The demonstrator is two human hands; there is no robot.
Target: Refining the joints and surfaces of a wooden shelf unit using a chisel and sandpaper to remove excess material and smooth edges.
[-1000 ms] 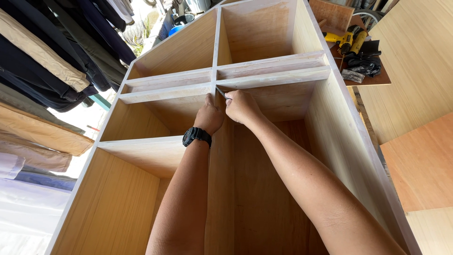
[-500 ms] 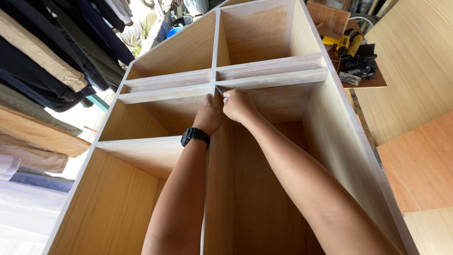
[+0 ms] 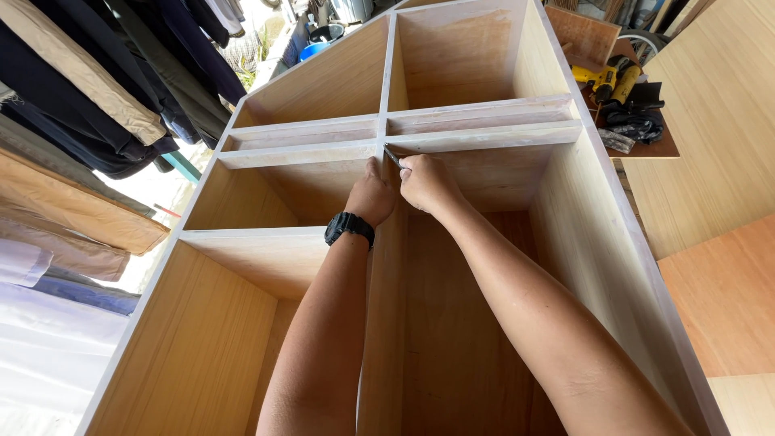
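A large plywood cabinet [image 3: 565, 210] lies on its back, split into several compartments. Both arms reach into it toward the joint where the upright divider [image 3: 386, 323] meets a cross shelf [image 3: 484, 139]. My left hand [image 3: 370, 196], with a black wristwatch [image 3: 349, 228], rests on the divider's top edge. My right hand [image 3: 426, 182] pinches a thin dark metal tool [image 3: 392, 155] whose tip touches the joint. What kind of tool it is I cannot make out.
Clothes hang on a rail [image 3: 97, 89] along the left. A yellow power drill [image 3: 601, 79] and dark rags lie on a small wooden board at the upper right. Plywood sheets [image 3: 710, 129] lean at the right. A blue basin [image 3: 319, 47] sits beyond the cabinet.
Both hands stay at the same joint. The thin tool in my right hand now shows above the fingers. The view has shifted slightly.
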